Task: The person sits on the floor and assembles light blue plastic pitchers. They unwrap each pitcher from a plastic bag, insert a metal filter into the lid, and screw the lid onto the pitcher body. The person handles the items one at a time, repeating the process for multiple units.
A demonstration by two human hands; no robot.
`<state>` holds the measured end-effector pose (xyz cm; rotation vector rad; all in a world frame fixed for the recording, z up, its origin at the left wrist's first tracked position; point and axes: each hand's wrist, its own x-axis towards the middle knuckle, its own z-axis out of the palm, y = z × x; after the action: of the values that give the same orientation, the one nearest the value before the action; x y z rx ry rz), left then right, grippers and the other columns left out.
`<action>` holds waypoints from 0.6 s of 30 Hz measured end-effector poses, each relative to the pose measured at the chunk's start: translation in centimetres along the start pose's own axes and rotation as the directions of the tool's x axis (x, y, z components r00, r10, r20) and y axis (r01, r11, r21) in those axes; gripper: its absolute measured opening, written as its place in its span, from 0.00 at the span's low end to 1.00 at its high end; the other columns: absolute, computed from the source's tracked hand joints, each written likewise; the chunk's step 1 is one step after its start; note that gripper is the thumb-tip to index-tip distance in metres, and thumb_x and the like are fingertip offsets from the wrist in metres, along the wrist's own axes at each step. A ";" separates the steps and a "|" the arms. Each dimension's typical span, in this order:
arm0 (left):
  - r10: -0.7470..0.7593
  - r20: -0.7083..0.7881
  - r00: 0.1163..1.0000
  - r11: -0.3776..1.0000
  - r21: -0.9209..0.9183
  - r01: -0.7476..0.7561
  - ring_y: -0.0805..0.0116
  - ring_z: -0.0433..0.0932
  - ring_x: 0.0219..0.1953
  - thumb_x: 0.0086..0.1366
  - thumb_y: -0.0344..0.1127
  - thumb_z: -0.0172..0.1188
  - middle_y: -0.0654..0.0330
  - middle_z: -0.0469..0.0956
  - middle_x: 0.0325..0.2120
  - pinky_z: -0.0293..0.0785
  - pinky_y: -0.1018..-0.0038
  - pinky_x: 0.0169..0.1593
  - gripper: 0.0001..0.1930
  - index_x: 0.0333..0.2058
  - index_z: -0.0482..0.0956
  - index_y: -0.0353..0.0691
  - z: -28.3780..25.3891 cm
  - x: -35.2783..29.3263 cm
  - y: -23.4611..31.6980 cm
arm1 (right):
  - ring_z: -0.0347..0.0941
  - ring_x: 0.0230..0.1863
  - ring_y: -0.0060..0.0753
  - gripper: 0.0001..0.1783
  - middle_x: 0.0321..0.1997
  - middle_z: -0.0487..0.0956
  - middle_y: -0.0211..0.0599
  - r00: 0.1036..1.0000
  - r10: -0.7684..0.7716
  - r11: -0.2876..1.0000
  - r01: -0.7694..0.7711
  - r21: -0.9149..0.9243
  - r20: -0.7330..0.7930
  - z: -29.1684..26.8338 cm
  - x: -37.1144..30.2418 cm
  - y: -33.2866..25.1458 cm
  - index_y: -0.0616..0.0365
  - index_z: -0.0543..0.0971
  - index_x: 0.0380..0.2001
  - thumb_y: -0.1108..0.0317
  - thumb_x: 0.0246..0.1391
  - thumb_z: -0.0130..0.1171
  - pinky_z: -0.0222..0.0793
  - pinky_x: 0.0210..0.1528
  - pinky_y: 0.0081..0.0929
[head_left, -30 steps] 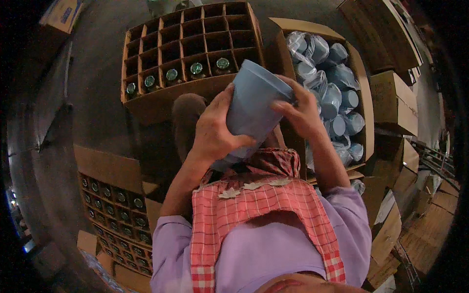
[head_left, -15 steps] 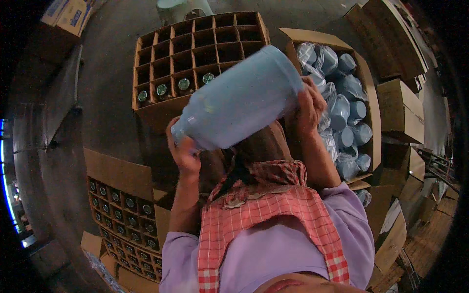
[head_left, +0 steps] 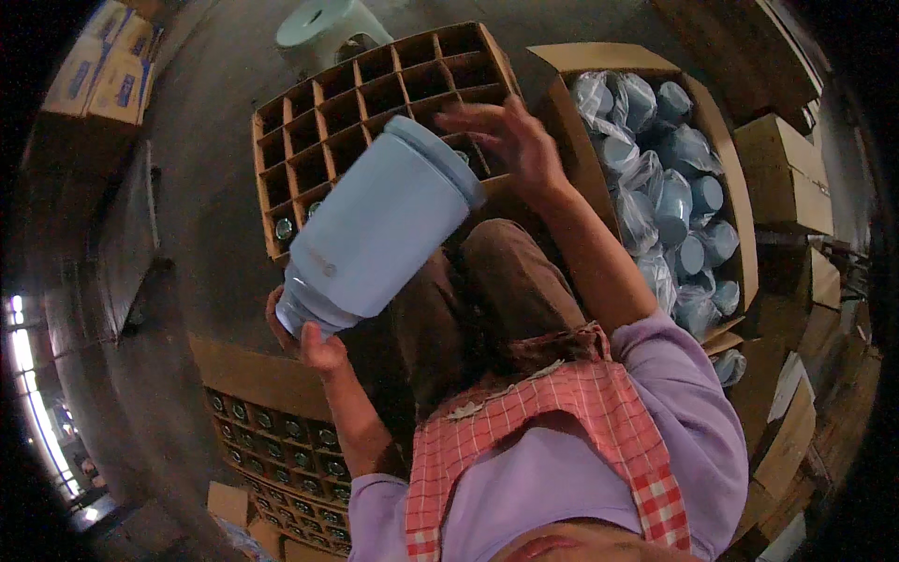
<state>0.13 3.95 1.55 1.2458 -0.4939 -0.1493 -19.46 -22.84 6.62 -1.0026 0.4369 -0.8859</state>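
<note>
A large light-blue flask (head_left: 379, 225) lies slanted in front of me, its narrow end low on the left and its wide, rimmed end up to the right. My left hand (head_left: 304, 335) is closed round the narrow end, thumb on the near side. Clear of the wide end, my right hand (head_left: 520, 145) holds nothing; its fingers are spread and a little blurred. Behind the flask stands a divided cardboard box (head_left: 273, 201) with mostly vacant compartments. Several round glassy tops show in its near row, some hidden by the flask.
At the right, an open carton (head_left: 735, 187) holds several light-blue flasks (head_left: 674, 211) in clear plastic bags. Another divided carton (head_left: 262, 365), filled with round-topped items, stands at lower left. A pale green stool (head_left: 328, 28) is at the back. More cartons (head_left: 782, 173) stand at far right.
My right hand has let go of the flask's wide end and opened beside it. The flask has shifted left and tilted more steeply, still in my left hand. The view has turned slightly.
</note>
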 end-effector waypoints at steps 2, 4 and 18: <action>0.011 0.008 1.000 1.000 -0.012 -0.011 0.51 0.71 0.48 0.45 0.43 0.54 0.48 0.69 0.45 0.69 0.60 0.50 0.34 0.52 0.65 0.32 -0.2 0.7 -1.0 | 0.74 0.49 0.44 0.31 0.44 0.80 0.49 0.992 -0.030 0.976 0.056 -0.210 0.122 0.9 1.4 1.5 0.65 0.82 0.35 0.47 0.62 0.39 0.61 0.58 0.40; 0.001 0.008 1.000 1.000 -0.014 -0.001 0.51 0.70 0.48 0.45 0.42 0.53 0.48 0.69 0.46 0.68 0.59 0.51 0.34 0.52 0.65 0.32 -0.7 1.3 -1.6 | 0.74 0.48 0.43 0.32 0.46 0.79 0.46 0.935 -0.131 0.991 0.115 0.069 0.329 1.2 3.2 2.7 0.66 0.80 0.38 0.46 0.62 0.38 0.60 0.59 0.42; -0.594 -0.494 0.635 0.766 -0.107 0.634 0.52 0.72 0.50 0.59 0.56 0.52 0.57 0.72 0.51 0.70 0.57 0.45 0.30 0.56 0.68 0.45 -5.9 5.6 -8.6 | 0.75 0.47 0.35 0.12 0.45 0.80 0.43 0.922 0.210 0.977 -0.212 -0.030 0.324 3.0 9.4 14.5 0.60 0.81 0.32 0.85 0.42 0.61 0.71 0.51 0.35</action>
<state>9.05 4.19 -6.32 1.4294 0.4183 -0.3752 -5.52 -25.28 -3.83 -1.0525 0.2542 -0.5135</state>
